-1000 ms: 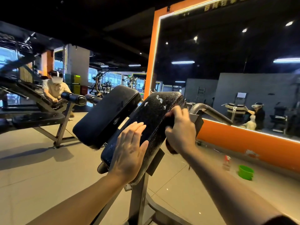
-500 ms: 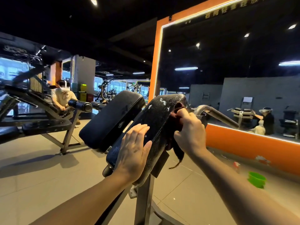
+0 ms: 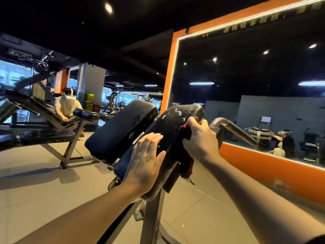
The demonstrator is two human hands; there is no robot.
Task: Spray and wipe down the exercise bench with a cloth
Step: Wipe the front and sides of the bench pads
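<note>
A: How many pads does the bench have?

B: Two black pads side by side: the dry left pad point(image 3: 121, 131) and the wet right pad point(image 3: 168, 138), which is speckled with spray droplets and foam.

A: And the hands?

B: Two. The left hand point(image 3: 146, 161) lies flat on the right pad's lower face, fingers straight and together, gripping nothing. The right hand point(image 3: 200, 138) curls around one dark reddish-brown cloth point(image 3: 186, 155), pressing it against the pad's right edge near the top; the cloth's tail hangs below the wrist.

A: Anything else?

B: One curved metal handle point(image 3: 233, 129) behind the right hand and one orange-framed mirror point(image 3: 246, 88).

A: What differs from half a second ago?

B: Little: the right hand sits slightly lower on the edge, and the green tub on the floor has left the view.
</note>
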